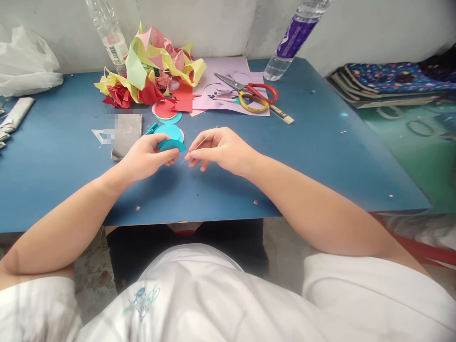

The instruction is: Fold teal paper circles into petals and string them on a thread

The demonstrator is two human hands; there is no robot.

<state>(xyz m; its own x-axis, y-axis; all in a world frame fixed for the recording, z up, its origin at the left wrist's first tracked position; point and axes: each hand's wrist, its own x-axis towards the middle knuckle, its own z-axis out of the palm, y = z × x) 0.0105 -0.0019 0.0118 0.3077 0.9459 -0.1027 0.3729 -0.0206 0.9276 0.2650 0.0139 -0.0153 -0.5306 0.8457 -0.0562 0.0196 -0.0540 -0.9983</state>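
Observation:
My left hand [147,156] is closed on a folded teal paper piece [172,145], held just above the blue table [53,156]. My right hand [221,149] pinches a thin needle [200,143] between thumb and forefinger, its tip close to the teal piece. Teal and pink paper circles [168,130] lie on the table just behind my hands. A red paper circle [164,109] sits a little farther back.
A heap of crumpled yellow, red, pink and green paper scraps [149,66] lies at the back. Scissors [249,91] rest on a lilac sheet [228,76]. A phone [126,134], two plastic bottles [109,33] [294,38], a white bag [24,61] and stacked books [384,83] are around.

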